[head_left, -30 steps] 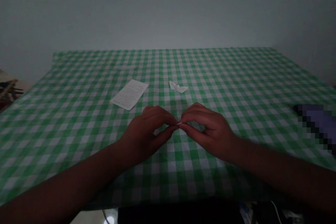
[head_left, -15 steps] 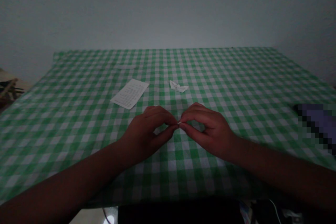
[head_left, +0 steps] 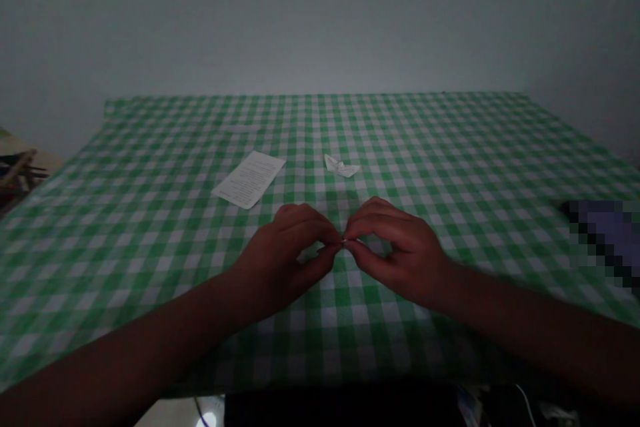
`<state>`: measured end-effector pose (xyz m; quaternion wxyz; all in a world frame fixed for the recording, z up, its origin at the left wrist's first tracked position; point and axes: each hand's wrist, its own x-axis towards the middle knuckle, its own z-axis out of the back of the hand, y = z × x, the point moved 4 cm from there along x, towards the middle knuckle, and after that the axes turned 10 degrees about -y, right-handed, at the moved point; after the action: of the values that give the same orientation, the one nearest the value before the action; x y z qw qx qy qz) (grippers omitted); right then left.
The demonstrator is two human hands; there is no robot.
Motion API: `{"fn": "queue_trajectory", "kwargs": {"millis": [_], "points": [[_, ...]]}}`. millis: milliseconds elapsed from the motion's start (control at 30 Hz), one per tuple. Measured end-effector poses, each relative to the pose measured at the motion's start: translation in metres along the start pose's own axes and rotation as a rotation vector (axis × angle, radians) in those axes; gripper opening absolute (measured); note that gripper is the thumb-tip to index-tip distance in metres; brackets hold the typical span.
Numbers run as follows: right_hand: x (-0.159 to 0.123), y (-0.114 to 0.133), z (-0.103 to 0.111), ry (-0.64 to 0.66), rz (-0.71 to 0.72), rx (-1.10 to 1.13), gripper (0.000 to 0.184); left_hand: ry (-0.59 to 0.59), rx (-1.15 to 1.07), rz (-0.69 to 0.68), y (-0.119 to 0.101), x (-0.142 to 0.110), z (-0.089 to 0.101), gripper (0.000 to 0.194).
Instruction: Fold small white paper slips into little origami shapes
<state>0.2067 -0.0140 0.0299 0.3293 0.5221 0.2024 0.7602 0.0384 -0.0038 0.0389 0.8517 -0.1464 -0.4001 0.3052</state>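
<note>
My left hand (head_left: 283, 260) and my right hand (head_left: 400, 250) meet fingertip to fingertip above the front half of the table. Thumb and index finger of each are pinched on a small piece of white paper (head_left: 345, 241), of which only a sliver shows; the fingers cover its shape. Beyond my hands lies a small folded paper boat (head_left: 343, 167), white with creases. A printed sheet of paper (head_left: 251, 180) rests flat to the left, past my left hand.
A green and white checked tablecloth (head_left: 440, 147) covers the table, which meets a pale wall (head_left: 320, 20) at the back. Near the right edge lies a dark flat object (head_left: 607, 230), blurred by pixels. A faint pale strip (head_left: 243, 128) sits far left. Below the front edge, a white cable (head_left: 525, 400) hangs.
Both hands keep their pinch and have barely shifted; the fingertips sit slightly lower and the left fingers have turned a little. The boat and the printed sheet stay in place on the cloth.
</note>
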Motion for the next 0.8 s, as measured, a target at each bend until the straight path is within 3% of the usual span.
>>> {"fn": "queue_trajectory", "kwargs": {"millis": [133,367,667,800], "points": [[0.0,-0.001,0.0,0.014,-0.018,0.0,0.003,-0.002,0.033,0.022,0.002,-0.001,0.0,0.012],[-0.004,-0.006,-0.001,0.014,-0.126,0.046,0.004,0.007,0.033,-0.073,0.002,-0.002,0.0,0.015],[-0.006,-0.015,-0.002,0.037,-0.205,0.041,0.011,0.033,0.011,0.105,0.008,0.002,0.0,0.007],[-0.007,-0.018,-0.004,0.068,-0.298,0.076,0.003,0.038,-0.018,0.115,0.009,0.003,0.0,0.007]]}}
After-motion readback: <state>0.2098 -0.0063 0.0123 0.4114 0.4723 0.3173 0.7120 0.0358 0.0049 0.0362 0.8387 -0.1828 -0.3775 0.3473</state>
